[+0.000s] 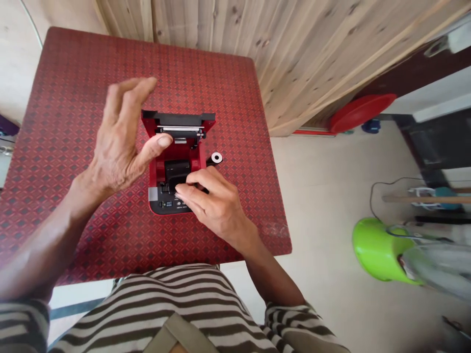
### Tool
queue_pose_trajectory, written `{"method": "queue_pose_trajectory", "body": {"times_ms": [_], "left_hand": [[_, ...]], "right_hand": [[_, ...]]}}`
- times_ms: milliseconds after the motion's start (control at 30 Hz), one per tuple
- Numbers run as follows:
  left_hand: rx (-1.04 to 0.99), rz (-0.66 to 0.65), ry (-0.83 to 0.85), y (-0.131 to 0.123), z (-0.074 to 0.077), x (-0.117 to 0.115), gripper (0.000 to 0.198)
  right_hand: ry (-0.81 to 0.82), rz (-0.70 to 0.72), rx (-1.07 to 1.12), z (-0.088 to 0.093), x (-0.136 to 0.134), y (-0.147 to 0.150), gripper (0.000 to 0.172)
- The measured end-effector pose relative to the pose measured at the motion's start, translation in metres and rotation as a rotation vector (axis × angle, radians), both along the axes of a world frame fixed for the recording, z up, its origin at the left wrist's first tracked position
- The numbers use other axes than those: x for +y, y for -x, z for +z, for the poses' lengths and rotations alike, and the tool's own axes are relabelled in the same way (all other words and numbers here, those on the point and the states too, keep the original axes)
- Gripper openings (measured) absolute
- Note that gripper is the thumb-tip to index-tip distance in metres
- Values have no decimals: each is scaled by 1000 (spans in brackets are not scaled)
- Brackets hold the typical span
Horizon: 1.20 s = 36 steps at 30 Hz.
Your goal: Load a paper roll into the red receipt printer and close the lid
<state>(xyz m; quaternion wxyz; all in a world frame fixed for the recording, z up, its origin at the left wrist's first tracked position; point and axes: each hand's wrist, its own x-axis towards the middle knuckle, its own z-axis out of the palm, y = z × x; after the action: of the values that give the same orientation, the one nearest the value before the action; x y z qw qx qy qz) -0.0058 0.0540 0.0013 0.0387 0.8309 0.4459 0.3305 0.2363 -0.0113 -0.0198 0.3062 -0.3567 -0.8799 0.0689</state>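
Red printer (175,170) sitting open at the centre of the table (69,98), both hands working over it.
Its lid (178,119) is already standing up at 12 o'clock, and a small spool (216,158) is lying out at 3 o'clock. The right hand (215,203) is pressing bunched fingertips into the well; whether it is pinching anything I cannot tell. The left hand (119,142) is hovering at 10 o'clock, fingers loosely spread.
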Motion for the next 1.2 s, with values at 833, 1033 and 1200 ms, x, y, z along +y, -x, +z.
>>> {"method": "queue_pose_trajectory", "body": {"times_ms": [833, 1033, 1200], "left_hand": [[111, -91, -71, -10, -54, -78, 87], [32, -77, -86, -8, -63, -83, 90], [-10, 59, -142, 2, -67, -103, 70]], "right_hand": [[19, -199, 297, -7, -23, -16, 39], [60, -343, 412, -29, -13, -30, 23], [187, -375, 480, -66, -10, -26, 20]]}}
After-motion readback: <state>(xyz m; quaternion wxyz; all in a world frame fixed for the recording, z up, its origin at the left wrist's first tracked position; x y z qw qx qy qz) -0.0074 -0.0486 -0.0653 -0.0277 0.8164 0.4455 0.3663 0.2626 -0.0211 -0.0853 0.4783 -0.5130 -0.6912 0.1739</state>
